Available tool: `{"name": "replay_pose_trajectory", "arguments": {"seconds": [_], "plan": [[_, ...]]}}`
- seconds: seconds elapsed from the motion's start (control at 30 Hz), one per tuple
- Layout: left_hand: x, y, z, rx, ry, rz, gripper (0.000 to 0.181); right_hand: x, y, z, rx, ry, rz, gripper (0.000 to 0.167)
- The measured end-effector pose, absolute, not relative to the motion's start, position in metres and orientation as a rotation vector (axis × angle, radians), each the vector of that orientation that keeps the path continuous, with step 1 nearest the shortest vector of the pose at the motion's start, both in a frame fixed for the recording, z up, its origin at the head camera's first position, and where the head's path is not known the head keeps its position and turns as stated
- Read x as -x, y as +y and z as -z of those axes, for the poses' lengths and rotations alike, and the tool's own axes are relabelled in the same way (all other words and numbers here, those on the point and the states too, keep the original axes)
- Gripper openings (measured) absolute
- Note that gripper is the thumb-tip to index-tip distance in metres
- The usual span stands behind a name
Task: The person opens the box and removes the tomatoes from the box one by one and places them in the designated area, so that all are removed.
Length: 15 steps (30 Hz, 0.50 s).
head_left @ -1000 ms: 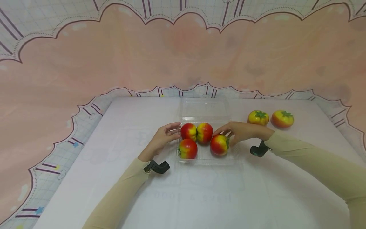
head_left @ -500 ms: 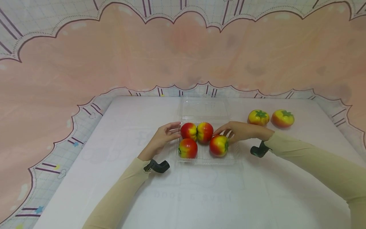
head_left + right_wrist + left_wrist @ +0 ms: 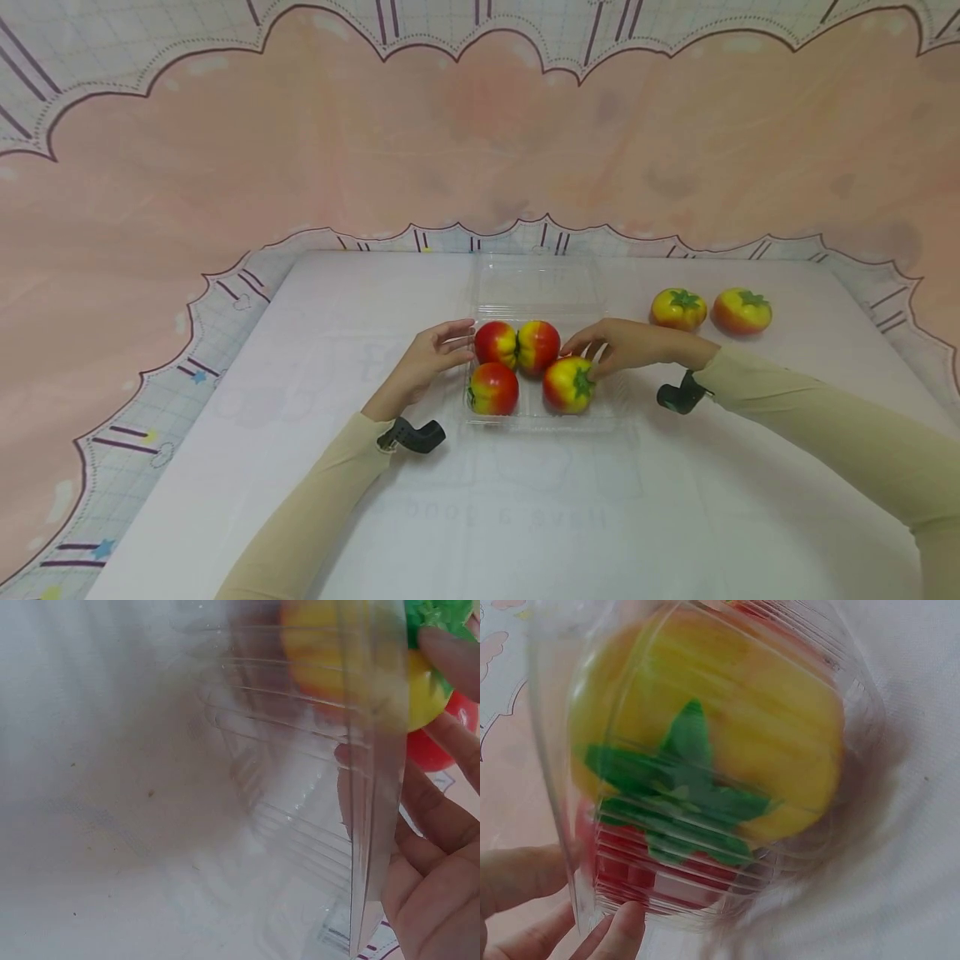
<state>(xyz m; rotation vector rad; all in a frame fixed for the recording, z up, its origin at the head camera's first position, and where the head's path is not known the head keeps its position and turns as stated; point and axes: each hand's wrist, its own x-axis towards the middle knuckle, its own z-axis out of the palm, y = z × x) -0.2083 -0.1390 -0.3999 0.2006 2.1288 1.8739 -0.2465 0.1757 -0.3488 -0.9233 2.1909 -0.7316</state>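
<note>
A clear plastic clamshell box [image 3: 542, 422] with its lid raised at the back holds several red-and-yellow fake tomatoes. My right hand [image 3: 626, 343] reaches over the box's right side and holds the front-right tomato [image 3: 564, 385], thumb on its green calyx. In the right wrist view the thumb [image 3: 454, 660] and a finger lie on either side of that tomato's yellow part. My left hand [image 3: 433, 362] rests its loosely bent fingers against the box's left wall. In the left wrist view they touch the ribbed wall, with the front-left tomato [image 3: 780, 735] behind it.
Two more yellow-orange tomatoes, one on the left [image 3: 677, 308] and one on the right [image 3: 742, 312], sit on the white table at the back right, beyond my right wrist. The open lid [image 3: 540, 282] stands behind the box. A patterned cloth [image 3: 420, 150] borders the table's far side.
The front-right tomato has turned under my right fingers, so its green calyx now faces up and more yellow shows. It has shifted slightly left. My left hand has stayed put.
</note>
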Motion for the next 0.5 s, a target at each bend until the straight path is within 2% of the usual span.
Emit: {"name": "replay_pose_trajectory", "arguments": {"seconds": [0.27,0.5], "plan": [[0.2073,-0.1388,0.3992,-0.211,2.127,-1.874,0.055,0.2464,0.1742,0.349,0.936,2.171,0.741,0.04],[0.2078,-0.1391,0.3992,-0.221,2.141,-1.867,0.054,0.2455,0.1736,0.3464,0.961,2.115,0.723,0.045]]}}
